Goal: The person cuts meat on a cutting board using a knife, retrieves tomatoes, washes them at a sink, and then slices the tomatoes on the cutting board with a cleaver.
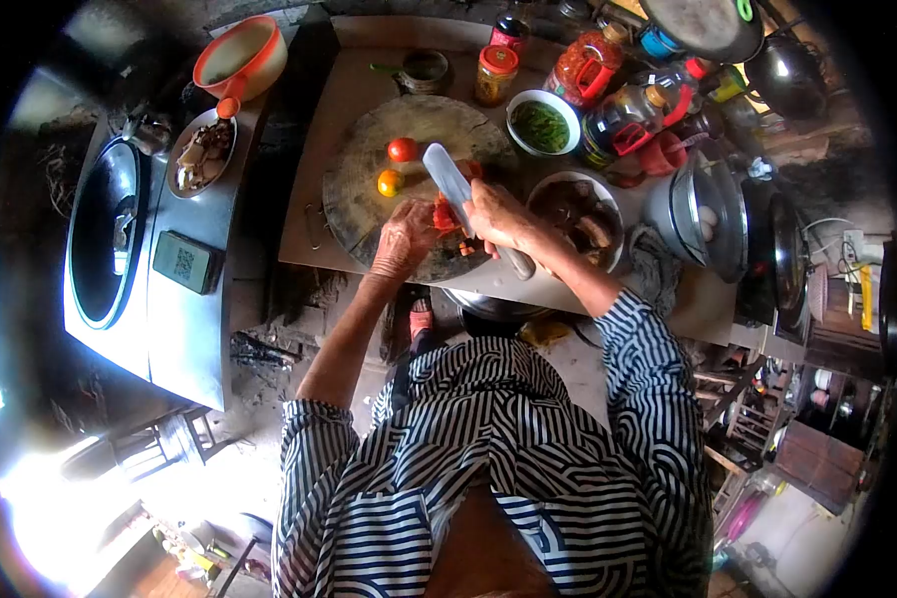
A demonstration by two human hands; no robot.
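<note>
My right hand is closed around the handle of a kitchen knife, whose broad blade points up and to the left over a round wooden chopping board. Fingers of my left hand are closed on a cut red tomato just left of the blade. Small tomato pieces lie under and beside the knife, partly hidden by my right hand. Farther back on the board sit a red tomato and a more orange tomato, apart from both hands.
Right of the board stand a bowl of chopped greens, a bowl of dark chunks in liquid and a metal pot. Jars and bottles, including an orange-lidded jar, line the back. A plate of food pieces rests on the left counter.
</note>
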